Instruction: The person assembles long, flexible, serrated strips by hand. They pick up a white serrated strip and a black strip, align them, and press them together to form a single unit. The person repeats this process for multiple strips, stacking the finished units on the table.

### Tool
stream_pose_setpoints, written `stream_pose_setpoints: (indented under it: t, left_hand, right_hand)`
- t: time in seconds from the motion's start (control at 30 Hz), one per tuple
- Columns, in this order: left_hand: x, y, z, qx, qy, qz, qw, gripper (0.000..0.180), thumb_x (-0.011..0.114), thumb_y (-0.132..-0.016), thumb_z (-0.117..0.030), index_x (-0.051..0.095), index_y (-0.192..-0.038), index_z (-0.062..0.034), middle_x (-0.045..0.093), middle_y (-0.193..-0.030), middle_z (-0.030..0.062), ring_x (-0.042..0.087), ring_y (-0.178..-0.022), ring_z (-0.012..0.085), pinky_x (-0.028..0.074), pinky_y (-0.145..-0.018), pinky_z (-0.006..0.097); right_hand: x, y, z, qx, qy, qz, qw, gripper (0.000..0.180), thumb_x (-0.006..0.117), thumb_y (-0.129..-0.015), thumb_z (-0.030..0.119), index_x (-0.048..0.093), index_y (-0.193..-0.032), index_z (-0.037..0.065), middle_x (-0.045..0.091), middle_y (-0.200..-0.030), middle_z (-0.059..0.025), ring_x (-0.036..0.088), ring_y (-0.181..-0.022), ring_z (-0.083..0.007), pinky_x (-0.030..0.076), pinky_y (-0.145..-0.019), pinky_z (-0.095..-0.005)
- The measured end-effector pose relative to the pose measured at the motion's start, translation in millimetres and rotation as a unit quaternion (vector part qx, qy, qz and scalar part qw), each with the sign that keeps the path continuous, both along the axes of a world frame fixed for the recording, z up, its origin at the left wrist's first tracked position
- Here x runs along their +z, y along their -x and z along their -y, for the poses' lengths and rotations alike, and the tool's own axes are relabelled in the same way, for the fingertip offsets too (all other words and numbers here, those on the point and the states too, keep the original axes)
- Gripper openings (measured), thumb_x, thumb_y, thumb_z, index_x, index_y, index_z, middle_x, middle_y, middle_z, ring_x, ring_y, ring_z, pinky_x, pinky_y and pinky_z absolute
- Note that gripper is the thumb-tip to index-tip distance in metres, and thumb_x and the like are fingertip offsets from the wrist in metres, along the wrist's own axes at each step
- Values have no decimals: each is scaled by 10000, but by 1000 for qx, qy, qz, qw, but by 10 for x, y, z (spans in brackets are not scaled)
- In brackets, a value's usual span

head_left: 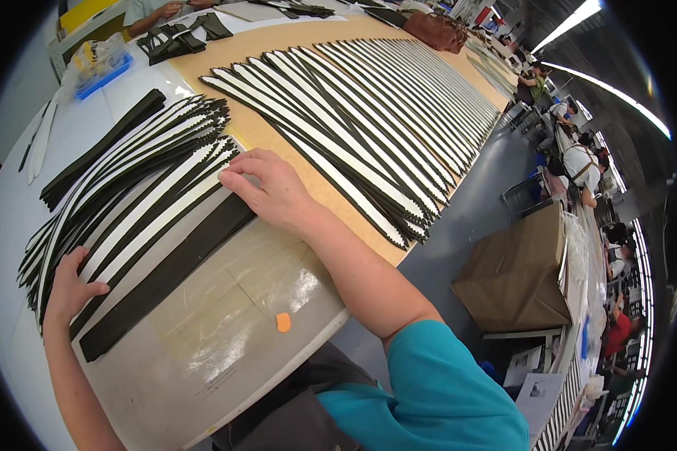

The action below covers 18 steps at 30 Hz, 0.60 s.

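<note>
Left hand, fingers apart from thumb, sits at the near end of a white-and-black strip on the tabletop; right hand, fingers near its thumb — grip unclear — at the far end. Steadying both ends evenly should keep it straight.

L fingers, R fingers at blk/wht strips, orange pc on tbl

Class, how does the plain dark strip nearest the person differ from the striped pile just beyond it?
The dark strip is dark all over; the striped pile shows white bands with dark edges. The dark strip lies nearly straight; several strips in the striped pile curve. Both are long and slant up to the right.
</note>
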<state>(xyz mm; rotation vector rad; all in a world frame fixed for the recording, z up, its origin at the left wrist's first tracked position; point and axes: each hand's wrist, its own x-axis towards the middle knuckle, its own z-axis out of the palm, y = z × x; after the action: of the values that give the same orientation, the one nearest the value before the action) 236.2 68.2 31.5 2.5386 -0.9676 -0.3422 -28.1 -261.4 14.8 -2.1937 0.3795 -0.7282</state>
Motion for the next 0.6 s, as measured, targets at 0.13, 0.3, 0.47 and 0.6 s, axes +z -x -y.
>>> stream_pose_setpoints:
  t: [0.13,0.3,0.47,0.6]
  left_hand:
    - [130,136,82,-55,8,-54,997,766,823,-597,-33,573,-1321,-45,543,-1201,119,542,-1205,312,420,-1088,370]
    - [171,256,109,-69,34,-36,996,734,788,-631,13,567,-1327,-61,519,-1268,116,514,-1246,313,397,-1116,369]
    - [177,331,120,-64,23,21,997,655,777,-664,31,571,-1280,-54,521,-1296,108,513,-1246,314,402,-1110,370]
    - [216,437,122,-78,17,91,993,583,780,-698,14,579,-1241,-43,547,-1275,103,532,-1218,315,425,-1070,374]
  right_hand:
    - [3,23,12,-3,10,-6,1000,348,660,-986,348,741,-1069,20,671,-1145,-154,617,-1120,-307,498,-974,-388]
    - [-2,15,19,-4,15,0,1000,337,681,-970,348,747,-1056,28,678,-1140,-155,627,-1106,-309,503,-967,-394]
    - [52,31,34,61,-11,-33,998,364,801,-859,360,760,-1049,52,713,-1100,-135,642,-1081,-302,512,-943,-380]
    - [87,53,22,150,53,-40,986,454,882,-748,373,761,-1067,73,727,-1083,-115,644,-1062,-299,507,-945,-389]
